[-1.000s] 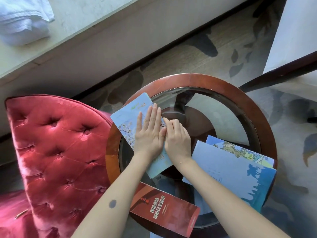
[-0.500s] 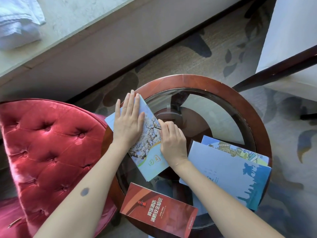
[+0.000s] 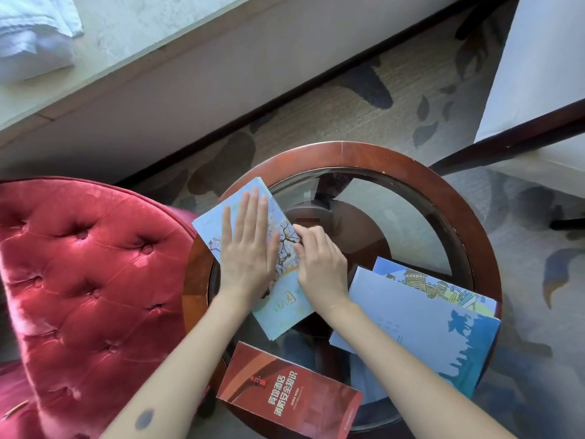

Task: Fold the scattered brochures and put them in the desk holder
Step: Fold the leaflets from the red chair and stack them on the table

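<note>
A folded pale-blue brochure with a blossom-branch picture lies on the left part of the round glass surface with a dark wooden rim, its long axis running from the far left rim toward the near centre. The left hand presses flat on it, fingers spread open. The right hand has its fingers curled, grip narrow, fingertips pinching the brochure's right edge.
</note>
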`<state>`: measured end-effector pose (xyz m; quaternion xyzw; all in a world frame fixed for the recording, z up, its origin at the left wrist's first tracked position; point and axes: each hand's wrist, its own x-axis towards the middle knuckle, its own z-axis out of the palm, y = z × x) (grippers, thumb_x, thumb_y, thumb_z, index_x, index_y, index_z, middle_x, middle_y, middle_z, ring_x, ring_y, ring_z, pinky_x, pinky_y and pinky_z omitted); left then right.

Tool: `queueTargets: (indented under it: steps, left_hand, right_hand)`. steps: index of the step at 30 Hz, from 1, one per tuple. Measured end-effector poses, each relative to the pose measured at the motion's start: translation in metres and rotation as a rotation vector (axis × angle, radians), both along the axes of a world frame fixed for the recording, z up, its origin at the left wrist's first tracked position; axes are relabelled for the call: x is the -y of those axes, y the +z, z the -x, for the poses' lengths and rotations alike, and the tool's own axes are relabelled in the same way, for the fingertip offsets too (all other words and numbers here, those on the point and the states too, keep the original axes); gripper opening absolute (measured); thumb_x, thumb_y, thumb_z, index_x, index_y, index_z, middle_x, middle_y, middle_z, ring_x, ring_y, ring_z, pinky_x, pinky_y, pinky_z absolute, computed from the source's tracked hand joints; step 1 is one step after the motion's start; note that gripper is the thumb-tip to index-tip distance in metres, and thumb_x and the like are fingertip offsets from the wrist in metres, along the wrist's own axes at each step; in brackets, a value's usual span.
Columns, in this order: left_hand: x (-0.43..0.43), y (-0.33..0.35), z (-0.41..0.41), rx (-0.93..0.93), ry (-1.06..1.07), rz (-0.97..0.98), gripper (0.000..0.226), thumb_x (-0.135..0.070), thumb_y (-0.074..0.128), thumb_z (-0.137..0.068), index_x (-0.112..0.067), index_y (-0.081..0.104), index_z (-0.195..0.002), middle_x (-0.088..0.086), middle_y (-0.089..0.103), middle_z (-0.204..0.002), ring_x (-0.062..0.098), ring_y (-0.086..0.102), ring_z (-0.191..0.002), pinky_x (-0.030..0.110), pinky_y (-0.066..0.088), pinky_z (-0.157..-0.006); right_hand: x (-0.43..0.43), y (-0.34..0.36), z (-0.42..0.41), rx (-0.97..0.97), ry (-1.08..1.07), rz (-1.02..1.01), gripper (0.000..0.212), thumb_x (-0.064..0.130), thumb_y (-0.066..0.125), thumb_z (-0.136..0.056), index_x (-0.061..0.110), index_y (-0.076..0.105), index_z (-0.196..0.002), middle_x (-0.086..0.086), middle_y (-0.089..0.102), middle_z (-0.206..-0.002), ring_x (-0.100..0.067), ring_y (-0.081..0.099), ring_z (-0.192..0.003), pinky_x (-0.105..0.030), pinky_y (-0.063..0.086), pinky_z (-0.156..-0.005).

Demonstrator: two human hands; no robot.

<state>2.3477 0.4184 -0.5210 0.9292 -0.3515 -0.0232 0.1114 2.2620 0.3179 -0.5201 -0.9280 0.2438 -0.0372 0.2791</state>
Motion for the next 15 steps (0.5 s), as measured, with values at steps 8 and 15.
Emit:
queueTargets:
  steps: [8,15]
  left_hand:
    - [0.016,0.004,0.113,-0.243,0.311,-0.115,0.056,-0.028,0.011,-0.1,0.006,0.036,-0.137,0.023,0.036,-0.145,0.029,0.022,-0.137,0.043,0.007,-0.115]
    - [0.016,-0.019,0.118,-0.116,0.335,-0.162,0.052,-0.026,0.014,-0.098,0.0,0.017,-0.144,0.017,0.029,-0.148,0.031,0.025,-0.139,0.047,0.008,-0.115]
  right_hand:
    - [0.017,0.014,-0.009,-0.198,0.014,-0.274,0.022,0.021,0.047,-0.093,0.023,0.052,-0.114,0.003,0.055,-0.106,-0.02,0.059,-0.096,-0.029,0.039,-0.068]
    - [0.015,0.016,-0.012,-0.218,-0.007,-0.283,0.022,0.022,0.046,-0.094,0.02,0.051,-0.115,0.0,0.054,-0.11,-0.022,0.058,-0.097,-0.028,0.034,-0.068]
